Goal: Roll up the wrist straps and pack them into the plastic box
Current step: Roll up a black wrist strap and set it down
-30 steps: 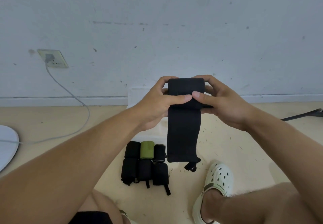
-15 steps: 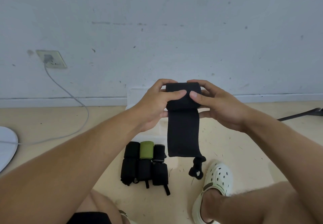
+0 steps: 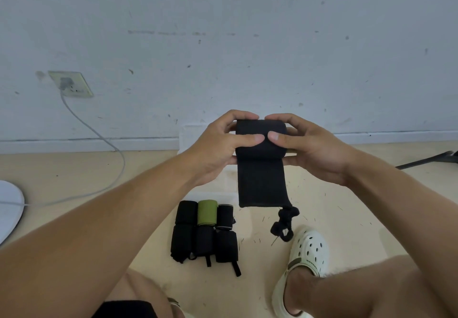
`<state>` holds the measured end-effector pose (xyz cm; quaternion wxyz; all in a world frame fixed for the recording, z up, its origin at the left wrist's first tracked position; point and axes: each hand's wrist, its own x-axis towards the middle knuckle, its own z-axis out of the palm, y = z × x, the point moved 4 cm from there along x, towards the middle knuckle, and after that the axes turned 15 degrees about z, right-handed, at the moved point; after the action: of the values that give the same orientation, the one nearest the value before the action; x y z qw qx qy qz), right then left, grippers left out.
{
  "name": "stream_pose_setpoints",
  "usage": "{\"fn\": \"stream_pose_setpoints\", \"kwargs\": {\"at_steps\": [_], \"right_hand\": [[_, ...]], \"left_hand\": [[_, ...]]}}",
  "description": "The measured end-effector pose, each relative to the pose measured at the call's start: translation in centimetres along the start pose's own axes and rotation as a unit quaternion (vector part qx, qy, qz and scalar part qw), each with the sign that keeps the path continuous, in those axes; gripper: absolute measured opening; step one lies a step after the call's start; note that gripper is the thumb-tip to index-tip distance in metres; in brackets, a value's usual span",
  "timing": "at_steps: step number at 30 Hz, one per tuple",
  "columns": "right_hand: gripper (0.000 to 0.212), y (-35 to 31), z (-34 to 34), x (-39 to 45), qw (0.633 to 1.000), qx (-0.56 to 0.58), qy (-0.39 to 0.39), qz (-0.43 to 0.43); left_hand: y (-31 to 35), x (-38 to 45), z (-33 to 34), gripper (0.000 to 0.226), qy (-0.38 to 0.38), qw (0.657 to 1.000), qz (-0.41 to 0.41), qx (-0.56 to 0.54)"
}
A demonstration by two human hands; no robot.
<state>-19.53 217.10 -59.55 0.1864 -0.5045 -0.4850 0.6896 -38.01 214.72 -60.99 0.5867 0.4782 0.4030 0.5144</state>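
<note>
Black fabric wrist strap (image 3: 261, 166), part-rolled, is held up in mid-air in front of the person, w/ the roll at the top and a flat tail hanging down to a knotted black thumb loop (image 3: 285, 223) at the bottom. Left hand (image 3: 218, 146) grips the roll's left end, thumb across the front; right hand (image 3: 309, 149) grips the right end the same way, thumbs nearly meeting at the middle. Both hands closed round the roll.

Vs a second ago: roll looks fatter, hanging tail shorter, and the loop now dangles free below the tail instead of bunching at its edge. So rolling is going on, approx over half of this strap wound up, by my estimate.

On the beige floor (image 3: 347, 206) below: six finished rolls (image 3: 204, 231) in two rows of three, five black, one olive green. Clear plastic box (image 3: 188, 139) sits by the white wall (image 3: 247, 44) behind the hands, mostly hidden; contents can't be told.

Next, probably: wind in the last of the tail, fasten it, then pack all rolls. Risk: roll loosening if grip slips.

Also around: white clog shoe (image 3: 304, 255), grey cable (image 3: 104, 139) from a wall socket (image 3: 70, 84).
</note>
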Motion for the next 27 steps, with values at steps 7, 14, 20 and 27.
{"fn": "stream_pose_setpoints", "kwargs": {"at_steps": [7,14,20,27], "right_hand": [[0.054,-0.47,0.02,0.04,0.996,-0.026,0.055,-0.062],[0.031,-0.03,0.22,0.08,0.999,0.027,0.044,0.017],[0.036,0.35,0.34,0.06,0.994,0.082,0.022,0.065],[0.041,0.00,-0.04,0.22,0.996,0.068,0.059,0.015]], "left_hand": [[-0.04,-0.09,0.13,0.045,0.019,0.998,-0.043,-0.038],[0.09,-0.20,0.12,0.048,0.014,1.000,0.009,0.003],[-0.07,-0.24,0.22,0.052,0.005,0.999,0.038,0.026],[-0.28,-0.17,0.38,0.041,0.057,0.992,-0.070,-0.084]]}}
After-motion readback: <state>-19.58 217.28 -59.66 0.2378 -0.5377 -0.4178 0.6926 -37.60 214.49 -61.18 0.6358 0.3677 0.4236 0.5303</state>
